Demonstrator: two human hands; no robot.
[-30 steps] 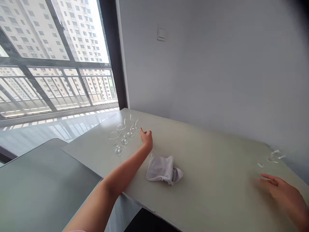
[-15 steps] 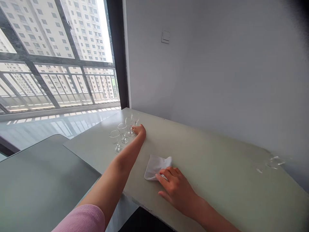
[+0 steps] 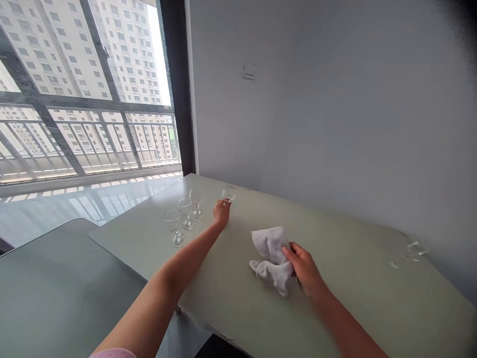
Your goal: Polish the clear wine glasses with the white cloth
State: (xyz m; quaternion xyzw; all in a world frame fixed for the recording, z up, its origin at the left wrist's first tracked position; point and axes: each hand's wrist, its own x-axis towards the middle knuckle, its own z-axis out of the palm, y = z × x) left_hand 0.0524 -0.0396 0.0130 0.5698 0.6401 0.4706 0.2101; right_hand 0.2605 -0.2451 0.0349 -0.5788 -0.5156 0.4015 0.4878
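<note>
My left hand (image 3: 222, 212) reaches to the far part of the table and is closed around the lower part of a clear stemmed glass (image 3: 229, 192); the bowl shows above the fingers, and the stem is hidden. Left of that hand, three more stemmed glasses stand upright in a slanting row: a near one (image 3: 173, 219), a middle one (image 3: 185, 205) and a far one (image 3: 196, 196). Over the middle of the table, my right hand (image 3: 303, 266) grips a white cloth (image 3: 274, 243) between thumb and fingers, and its folds hang loose to the left.
The pale table (image 3: 335, 298) runs along a grey wall (image 3: 316, 124). At its right end lies a clear glass item (image 3: 415, 250), blurred. A lower grey surface (image 3: 55, 278) adjoins on the left. Behind are large windows (image 3: 93, 114) with a railing.
My left hand has taken the farthest glass and moved it right, away from the row. My right hand, which lay on the flat cloth, has picked it up and shifted right.
</note>
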